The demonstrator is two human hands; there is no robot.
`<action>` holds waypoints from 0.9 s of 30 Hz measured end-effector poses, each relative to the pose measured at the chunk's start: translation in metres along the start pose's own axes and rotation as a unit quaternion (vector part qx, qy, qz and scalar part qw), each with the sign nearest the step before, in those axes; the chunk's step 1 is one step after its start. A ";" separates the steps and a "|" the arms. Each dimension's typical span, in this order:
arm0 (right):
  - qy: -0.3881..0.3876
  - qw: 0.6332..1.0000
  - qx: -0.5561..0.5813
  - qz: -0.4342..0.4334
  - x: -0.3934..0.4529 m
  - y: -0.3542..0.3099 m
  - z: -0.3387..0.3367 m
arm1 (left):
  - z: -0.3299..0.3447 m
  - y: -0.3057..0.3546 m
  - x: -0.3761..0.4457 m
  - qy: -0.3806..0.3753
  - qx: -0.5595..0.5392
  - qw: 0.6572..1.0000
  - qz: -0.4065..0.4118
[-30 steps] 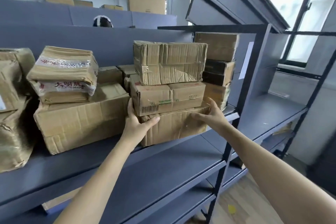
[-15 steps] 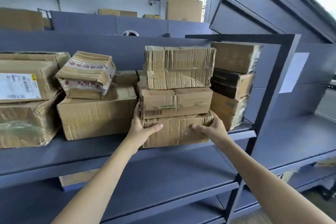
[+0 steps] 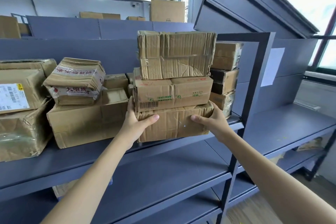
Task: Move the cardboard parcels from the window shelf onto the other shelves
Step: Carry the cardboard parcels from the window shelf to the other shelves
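Note:
A stack of three cardboard parcels stands at the front of a grey shelf (image 3: 181, 152). My left hand (image 3: 135, 121) grips the left end of the bottom parcel (image 3: 174, 123), thumb across its front. My right hand (image 3: 211, 121) grips its right end, thumb on the front face. On it sits a middle parcel (image 3: 172, 92) with a barcode, and on top a creased, taped parcel (image 3: 174, 54). Whether the bottom parcel rests on the shelf or is just lifted, I cannot tell.
To the left lie a long box (image 3: 85, 120), a taped bundle (image 3: 76, 80) on it, and labelled boxes (image 3: 16, 94). Behind on the right stands another stack of boxes (image 3: 225, 76). A dark upright post (image 3: 254, 96) divides off the window shelf (image 3: 291, 123). Lower shelves run below.
The view has closed in on the stack and shifted left. Both hands keep their grip on the bottom parcel's ends; the stack looks nearer the shelf's front edge.

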State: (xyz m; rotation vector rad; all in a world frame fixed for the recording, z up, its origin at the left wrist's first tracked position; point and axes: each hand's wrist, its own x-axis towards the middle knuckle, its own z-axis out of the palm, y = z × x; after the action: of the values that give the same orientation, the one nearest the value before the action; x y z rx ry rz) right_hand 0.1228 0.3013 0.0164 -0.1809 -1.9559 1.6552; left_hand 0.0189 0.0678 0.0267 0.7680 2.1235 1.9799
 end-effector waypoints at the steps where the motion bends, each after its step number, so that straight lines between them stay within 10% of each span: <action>1: 0.004 1.000 0.003 0.003 -0.005 -0.002 -0.004 | 0.004 0.002 -0.004 -0.005 -0.003 1.000 0.004; 27: 0.155 0.982 -0.092 0.057 -0.192 -0.002 -0.304 | 0.310 0.036 -0.129 -0.165 -0.051 0.984 0.035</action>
State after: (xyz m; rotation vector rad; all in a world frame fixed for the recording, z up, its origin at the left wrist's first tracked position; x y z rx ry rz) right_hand 0.4334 0.4779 -0.0217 -0.5971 -1.8820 1.4130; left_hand 0.2733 0.2864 -0.0083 1.0785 1.8143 1.8248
